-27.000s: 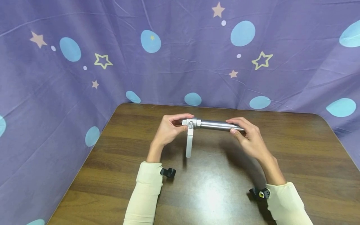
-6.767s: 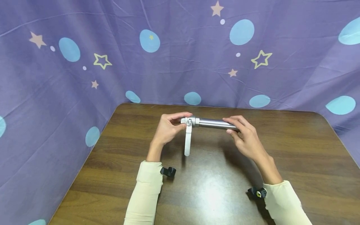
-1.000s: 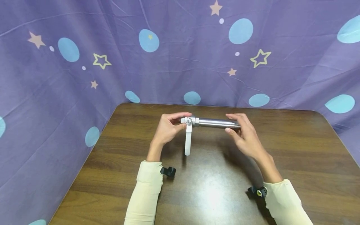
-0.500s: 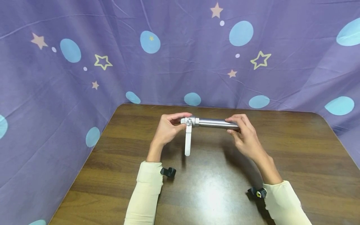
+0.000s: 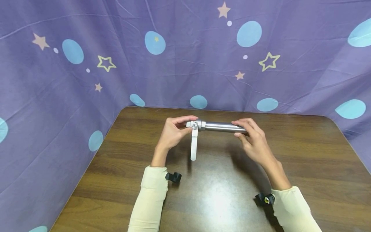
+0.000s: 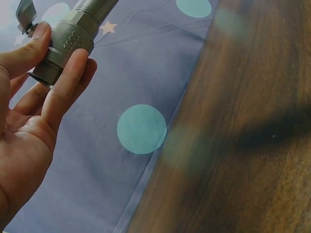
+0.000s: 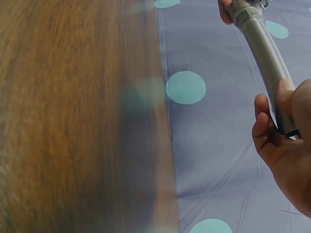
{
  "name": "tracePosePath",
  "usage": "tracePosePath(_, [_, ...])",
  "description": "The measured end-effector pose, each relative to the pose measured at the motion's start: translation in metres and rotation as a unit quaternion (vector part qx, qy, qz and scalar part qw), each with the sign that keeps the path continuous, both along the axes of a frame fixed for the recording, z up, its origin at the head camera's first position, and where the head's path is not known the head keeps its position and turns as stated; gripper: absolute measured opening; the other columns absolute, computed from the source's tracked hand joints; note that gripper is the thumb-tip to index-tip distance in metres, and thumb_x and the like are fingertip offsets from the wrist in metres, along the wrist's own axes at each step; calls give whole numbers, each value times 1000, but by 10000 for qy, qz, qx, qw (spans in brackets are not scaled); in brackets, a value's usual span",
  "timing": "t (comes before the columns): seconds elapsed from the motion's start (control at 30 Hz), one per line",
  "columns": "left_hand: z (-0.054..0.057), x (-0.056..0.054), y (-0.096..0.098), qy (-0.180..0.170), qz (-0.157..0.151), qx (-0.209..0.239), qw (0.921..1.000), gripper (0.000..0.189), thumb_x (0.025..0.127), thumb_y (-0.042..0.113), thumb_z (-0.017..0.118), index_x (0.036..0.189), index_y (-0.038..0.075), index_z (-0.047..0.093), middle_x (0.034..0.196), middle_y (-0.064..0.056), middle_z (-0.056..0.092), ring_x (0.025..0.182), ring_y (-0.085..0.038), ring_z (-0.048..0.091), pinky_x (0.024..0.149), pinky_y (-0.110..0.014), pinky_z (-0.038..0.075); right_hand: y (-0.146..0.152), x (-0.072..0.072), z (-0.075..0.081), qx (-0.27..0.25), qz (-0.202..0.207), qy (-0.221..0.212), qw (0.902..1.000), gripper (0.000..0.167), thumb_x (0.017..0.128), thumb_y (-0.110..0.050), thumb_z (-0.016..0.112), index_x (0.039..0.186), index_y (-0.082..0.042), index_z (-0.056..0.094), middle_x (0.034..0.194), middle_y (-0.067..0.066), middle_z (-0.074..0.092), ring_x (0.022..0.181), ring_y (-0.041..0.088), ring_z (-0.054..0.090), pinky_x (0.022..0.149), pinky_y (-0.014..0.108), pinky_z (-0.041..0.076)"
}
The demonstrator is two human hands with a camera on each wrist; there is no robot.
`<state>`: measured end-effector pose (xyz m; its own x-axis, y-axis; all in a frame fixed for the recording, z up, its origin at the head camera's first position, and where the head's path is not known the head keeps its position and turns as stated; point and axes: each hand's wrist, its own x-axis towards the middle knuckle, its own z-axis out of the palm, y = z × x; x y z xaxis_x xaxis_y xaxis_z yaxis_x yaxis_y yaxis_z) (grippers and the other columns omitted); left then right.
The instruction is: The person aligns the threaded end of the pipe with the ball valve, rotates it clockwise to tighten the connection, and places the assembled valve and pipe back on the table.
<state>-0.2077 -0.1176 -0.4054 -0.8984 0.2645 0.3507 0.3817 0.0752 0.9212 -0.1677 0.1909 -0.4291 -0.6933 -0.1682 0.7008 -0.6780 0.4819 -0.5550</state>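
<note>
A steel ball valve [image 5: 197, 125] with a pale lever handle [image 5: 194, 148] is joined to a smooth metal pipe [image 5: 221, 127], held level above the table. My left hand [image 5: 171, 132] pinches the valve body between thumb and fingers. In the left wrist view, the valve [image 6: 66, 46] shows raised markings and an open lower end. At the pipe's other end my right hand [image 5: 255, 141] grips with thumb below and fingers over the top. The right wrist view shows that hand [image 7: 291, 160] around the pipe [image 7: 266, 56], with its dark end rim by the palm. The lever points toward me.
The wooden table [image 5: 116, 180] lies beneath both hands. Behind it and along its left side hangs a purple curtain [image 5: 179, 64] with stars and blue dots. Each wrist carries a small black device, one [image 5: 174, 177] on the left and one [image 5: 265, 199] on the right.
One second ago the right fingers were spread and lifted around the pipe; they have since come down and grip it again. The left hand, valve and lever look unmoved.
</note>
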Motion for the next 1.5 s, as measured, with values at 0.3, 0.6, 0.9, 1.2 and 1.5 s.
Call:
tracePosePath(0.3, [0, -1, 0, -11, -24, -4, 10000, 39, 83, -16, 74, 120, -5, 78, 122, -24, 78, 96, -7, 75, 86, -22, 62, 1, 1, 0, 202, -88, -153, 9996, 41, 92, 7, 74, 132, -5, 74, 118, 10, 71, 96, 6, 60, 85, 9, 44])
tracePosePath(0.6, [0, -1, 0, -32, -54, 0, 10000, 39, 82, -18, 74, 119, -7, 78, 123, -25, 77, 97, -6, 75, 85, -21, 62, 3, 1, 0, 453, -121, -411, 9981, 38, 96, 5, 72, 133, -4, 72, 111, 8, 68, 81, 4, 58, 74, 12, 43])
tracePosePath(0.9, [0, -1, -1, 9, -56, -41, 10000, 39, 82, -17, 76, 120, -6, 78, 121, -25, 78, 96, -6, 75, 86, -23, 63, 2, 2, -1, 598, -62, -516, 9969, 43, 97, 3, 72, 139, -5, 68, 122, 11, 67, 97, 9, 59, 82, 12, 44])
tracePosePath(1.2, [-1, -1, 0, 92, 9, -38, 10000, 39, 82, -16, 76, 120, -7, 77, 119, -26, 78, 95, -7, 76, 85, -23, 63, 0, 1, -4, 864, 70, 85, 9962, 60, 89, 16, 73, 144, -8, 65, 137, 19, 58, 101, 19, 61, 83, 13, 46])
tracePosePath(1.5, [0, 0, 0, 37, 6, -46, 10000, 39, 82, -16, 75, 120, -6, 78, 120, -25, 78, 96, -7, 76, 87, -24, 63, 1, -2, -5, 832, -27, 315, 9960, 60, 87, 19, 74, 141, -7, 68, 129, 17, 64, 109, 24, 62, 88, 19, 44])
